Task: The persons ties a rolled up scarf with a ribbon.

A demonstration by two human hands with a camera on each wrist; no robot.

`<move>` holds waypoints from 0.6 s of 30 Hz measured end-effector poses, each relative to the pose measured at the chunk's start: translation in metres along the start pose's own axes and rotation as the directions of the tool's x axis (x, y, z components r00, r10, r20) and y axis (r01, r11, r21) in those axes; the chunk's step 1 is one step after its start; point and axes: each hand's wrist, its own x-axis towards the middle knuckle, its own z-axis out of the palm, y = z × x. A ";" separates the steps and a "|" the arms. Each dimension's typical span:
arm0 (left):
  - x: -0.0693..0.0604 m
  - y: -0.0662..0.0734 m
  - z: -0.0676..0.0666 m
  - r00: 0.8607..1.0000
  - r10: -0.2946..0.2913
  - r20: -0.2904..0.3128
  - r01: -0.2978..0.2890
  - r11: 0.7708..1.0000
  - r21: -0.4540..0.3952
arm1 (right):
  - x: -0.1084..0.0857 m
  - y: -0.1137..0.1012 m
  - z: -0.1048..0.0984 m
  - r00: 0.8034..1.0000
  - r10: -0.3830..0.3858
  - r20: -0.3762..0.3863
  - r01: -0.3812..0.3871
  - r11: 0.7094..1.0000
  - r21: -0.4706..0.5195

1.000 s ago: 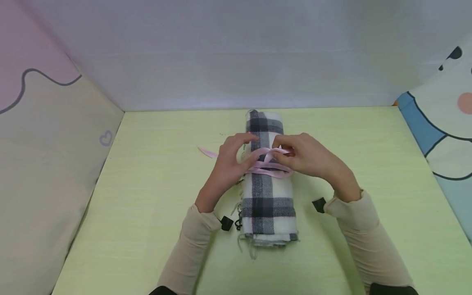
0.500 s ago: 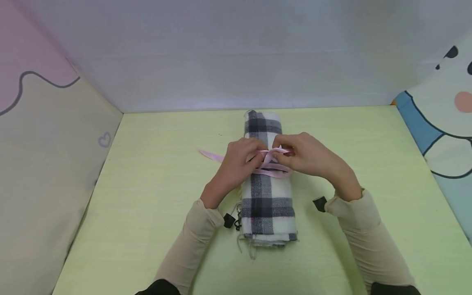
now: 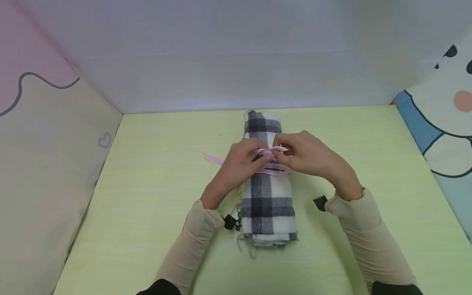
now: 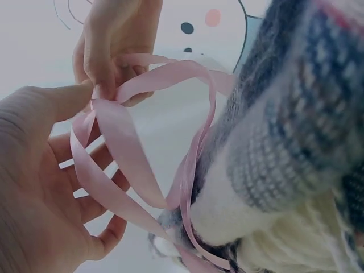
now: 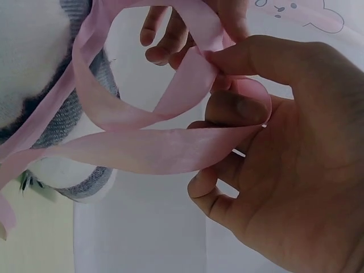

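A rolled or folded black-and-white checked scarf (image 3: 268,205) with fringe lies lengthwise on the table. Pink ribbon (image 3: 274,170) crosses over its upper half, and a loose ribbon end sticks out to the left. Above the scarf, my right hand (image 3: 306,155) pinches the ribbon between thumb and index finger; in the right wrist view a ribbon loop (image 5: 165,151) passes around its fingers. My left hand (image 3: 241,162) meets it from the left, its thumb and index finger at the ribbon's crossing. Looser ribbon loops (image 4: 128,148) hang below the fingertips in the left wrist view.
The pale yellow-green table (image 3: 147,184) ends at a grey-white back wall (image 3: 236,82). Side panels with cartoon drawings flank it. A small black cube (image 3: 230,222) hangs at the left cuff, another black cube (image 3: 320,203) at the right cuff.
My left hand has moved right and its spread fingers have come together on the ribbon beside the right fingertips. The ribbon's loose left end has shifted slightly right. The right hand barely moved.
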 end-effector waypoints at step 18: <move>0.007 0.003 -0.012 0.990 0.121 0.076 -0.127 0.989 0.081 | -0.001 0.004 -0.008 0.993 -0.082 -0.080 0.069 0.986 -0.152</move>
